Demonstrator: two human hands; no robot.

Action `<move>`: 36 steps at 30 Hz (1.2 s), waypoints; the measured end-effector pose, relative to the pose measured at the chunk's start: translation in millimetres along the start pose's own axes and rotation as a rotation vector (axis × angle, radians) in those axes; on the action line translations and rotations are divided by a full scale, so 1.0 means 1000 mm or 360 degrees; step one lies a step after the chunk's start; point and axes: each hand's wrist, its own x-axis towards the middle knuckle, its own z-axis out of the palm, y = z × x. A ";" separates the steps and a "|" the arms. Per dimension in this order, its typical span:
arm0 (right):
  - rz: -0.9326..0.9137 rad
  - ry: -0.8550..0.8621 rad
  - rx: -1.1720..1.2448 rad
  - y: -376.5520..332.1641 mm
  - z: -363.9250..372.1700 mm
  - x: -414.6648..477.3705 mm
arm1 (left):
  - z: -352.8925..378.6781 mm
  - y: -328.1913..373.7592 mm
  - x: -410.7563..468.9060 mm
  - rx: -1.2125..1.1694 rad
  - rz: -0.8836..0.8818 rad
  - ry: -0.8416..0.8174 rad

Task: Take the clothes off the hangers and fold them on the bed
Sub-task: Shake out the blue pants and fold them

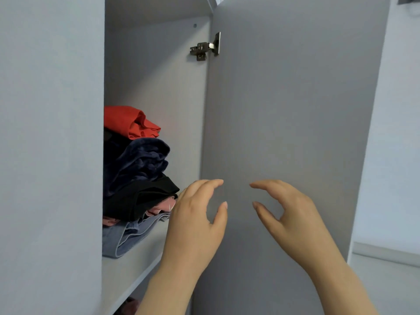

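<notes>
My L hand (195,214) & R hand (288,214): fingers relaxed, empty, lower centre, before wardrobe door (295,110); folded clothes pile (134,169) centre-left.

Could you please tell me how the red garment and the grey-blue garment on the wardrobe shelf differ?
The red garment lies topmost in the stack; the grey-blue garment lies lowest, directly on the shelf. The red one sits further back; the grey-blue one reaches nearer the shelf's front edge. Both are loosely folded, with no hanger showing.
</notes>
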 end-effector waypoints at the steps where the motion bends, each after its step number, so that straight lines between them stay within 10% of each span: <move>1: 0.0003 0.0011 -0.0013 -0.002 -0.006 -0.003 | 0.003 0.003 -0.001 -0.0023 0.0005 -0.0020; 36: 0.1537 0.0219 -0.1373 -0.079 -0.299 -0.369 | 0.140 0.290 -0.238 -0.1193 0.0743 -0.1506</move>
